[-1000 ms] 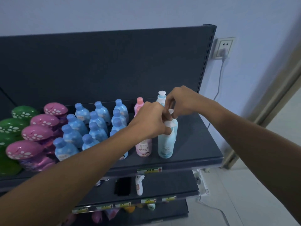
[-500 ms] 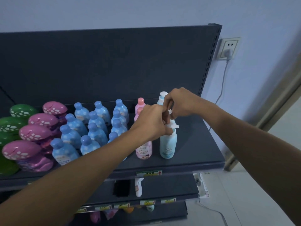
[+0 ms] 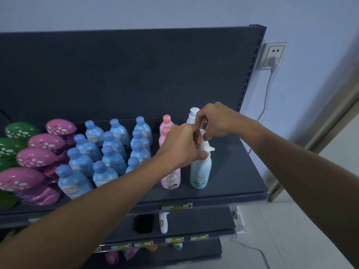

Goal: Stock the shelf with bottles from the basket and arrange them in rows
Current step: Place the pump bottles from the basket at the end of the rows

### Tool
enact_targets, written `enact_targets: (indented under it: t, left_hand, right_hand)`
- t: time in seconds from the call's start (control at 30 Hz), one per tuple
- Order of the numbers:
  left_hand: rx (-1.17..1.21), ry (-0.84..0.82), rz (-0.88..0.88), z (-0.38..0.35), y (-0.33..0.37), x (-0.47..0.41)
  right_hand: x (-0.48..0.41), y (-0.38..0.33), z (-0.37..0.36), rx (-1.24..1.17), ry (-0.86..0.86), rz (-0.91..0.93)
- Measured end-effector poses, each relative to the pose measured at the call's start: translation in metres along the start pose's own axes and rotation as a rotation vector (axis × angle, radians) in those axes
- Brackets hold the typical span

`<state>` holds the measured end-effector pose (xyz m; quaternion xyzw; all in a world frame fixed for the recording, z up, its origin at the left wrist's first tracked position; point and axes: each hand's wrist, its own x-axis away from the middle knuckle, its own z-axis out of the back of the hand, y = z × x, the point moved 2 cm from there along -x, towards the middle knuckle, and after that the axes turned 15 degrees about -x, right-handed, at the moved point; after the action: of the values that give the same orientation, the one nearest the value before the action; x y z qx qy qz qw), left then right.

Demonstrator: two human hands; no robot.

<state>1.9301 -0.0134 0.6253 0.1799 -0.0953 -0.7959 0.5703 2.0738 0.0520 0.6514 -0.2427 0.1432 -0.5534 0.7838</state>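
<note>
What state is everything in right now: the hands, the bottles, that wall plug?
left hand: grips the front pump bottle at its neck
right hand: pinches that bottle's pump top
front pump bottle: upright on the shelf, nozzle pointing right
rear pump bottle: upright, partly hidden
blue bottles: upright, capped, in rows
pink bottles: upright, capped, in line
plug: in the wall socket

Twelve blue bottles (image 3: pixel 109 158) stand in three columns of four. To their right three pink bottles (image 3: pixel 171 179) can be made out, then two white pump bottles (image 3: pixel 201 171). At the left are four pink spotted-cap containers (image 3: pixel 36 158) and at least three green ones (image 3: pixel 20 131), cut by the frame edge. Three shelf levels (image 3: pixel 242 195) show, and one wall socket (image 3: pixel 274 53).
</note>
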Motion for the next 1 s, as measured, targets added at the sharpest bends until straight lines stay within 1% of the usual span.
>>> enact_targets:
  t: [0.17,0.37,0.63,0.73,0.83,1.0]
  left_hand:
    - [0.021,0.012,0.005,-0.001,0.000,0.000]
    - [-0.023,-0.011,-0.032,-0.001,0.000,0.000]
    - [-0.032,-0.039,-0.077,0.008,-0.006,0.007]
    - [-0.086,-0.001,-0.087,0.024,-0.017,0.012]
    - [-0.121,0.068,-0.052,0.045,-0.037,0.019]
    - [-0.148,0.125,-0.004,0.087,-0.080,0.045]
  right_hand:
    - [0.001,-0.001,0.002,0.011,-0.020,0.007]
    - [0.003,-0.002,0.003,0.004,-0.032,0.007]
    - [0.004,-0.011,0.003,0.058,-0.001,-0.034]
    - [0.006,-0.022,0.003,0.091,0.028,-0.040]
    - [0.009,-0.041,0.002,0.105,0.069,-0.035]
    - [0.015,-0.093,-0.012,0.119,0.106,-0.019]
